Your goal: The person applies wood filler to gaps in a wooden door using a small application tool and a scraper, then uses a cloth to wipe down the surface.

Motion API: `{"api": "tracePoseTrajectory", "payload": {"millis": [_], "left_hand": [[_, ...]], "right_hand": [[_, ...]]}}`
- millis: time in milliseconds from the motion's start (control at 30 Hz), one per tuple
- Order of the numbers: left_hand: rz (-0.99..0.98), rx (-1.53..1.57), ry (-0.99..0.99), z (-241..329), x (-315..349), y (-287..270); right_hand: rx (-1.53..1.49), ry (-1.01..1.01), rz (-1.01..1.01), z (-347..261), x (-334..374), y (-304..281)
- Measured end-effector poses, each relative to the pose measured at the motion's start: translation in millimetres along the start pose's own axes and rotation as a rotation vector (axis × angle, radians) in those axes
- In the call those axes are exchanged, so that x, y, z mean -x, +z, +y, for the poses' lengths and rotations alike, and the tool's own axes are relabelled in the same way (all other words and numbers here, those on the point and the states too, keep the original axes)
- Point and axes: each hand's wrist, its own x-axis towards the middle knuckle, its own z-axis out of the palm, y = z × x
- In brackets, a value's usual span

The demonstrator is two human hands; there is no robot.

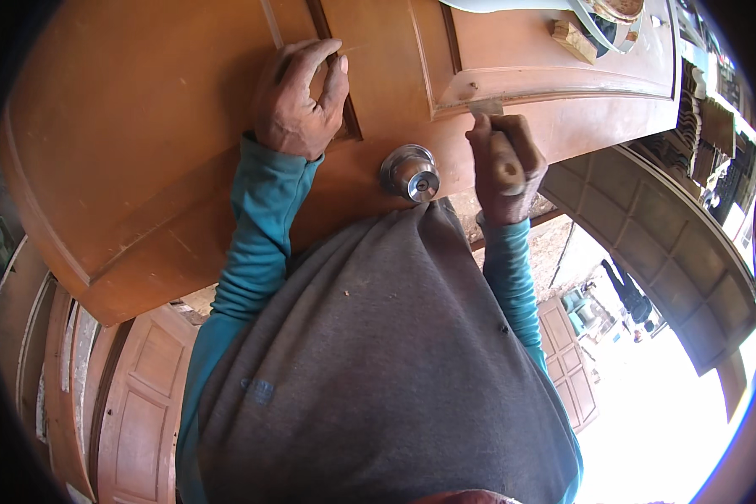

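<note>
A brown wooden panel door point(378, 92) lies in front of me, with a round metal doorknob point(416, 172) near its close edge. My right hand point(508, 155) is closed round the wooden handle of a putty knife point(485, 107). Its flat blade reaches the moulding of the right door panel, though I cannot tell whether the tip touches. Left of the knob, my left hand point(304, 101) rests on the door near a dark groove. Its fingers are bent, with a gap between thumb and forefinger, and nothing shows in it.
On the door's far right sit a small wooden block point(574, 42) and a pale round container point(622, 10), partly cut off. More panel doors stand at lower left point(143, 403) and lower right point(567, 361). A large gridded panel point(659, 227) curves along the right.
</note>
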Motion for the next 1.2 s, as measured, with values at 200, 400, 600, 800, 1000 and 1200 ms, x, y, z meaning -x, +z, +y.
{"api": "tracePoseTrajectory", "payload": {"millis": [200, 400, 600, 800, 1000, 1200], "left_hand": [[0.013, 0.038, 0.024, -6, 1, -1], [0.005, 0.065, 0.046, -4, -2, 2], [0.006, 0.072, 0.006, 3, -2, -4], [0.010, 0.097, 0.020, -3, 3, -3], [0.077, 0.148, -0.063, -5, -1, 2], [0.044, -0.007, -0.069, 11, -6, -4]], "right_hand": [[-0.081, 0.106, -0.037, -3, 3, 3], [-0.084, 0.048, -0.100, -15, 12, 12], [-0.098, 0.161, -0.017, 1, 1, -1], [-0.165, 0.148, -0.079, -5, 5, 4], [-0.211, 0.070, 0.047, 12, -12, -31], [-0.025, 0.032, 0.136, 38, -27, -54]]}}
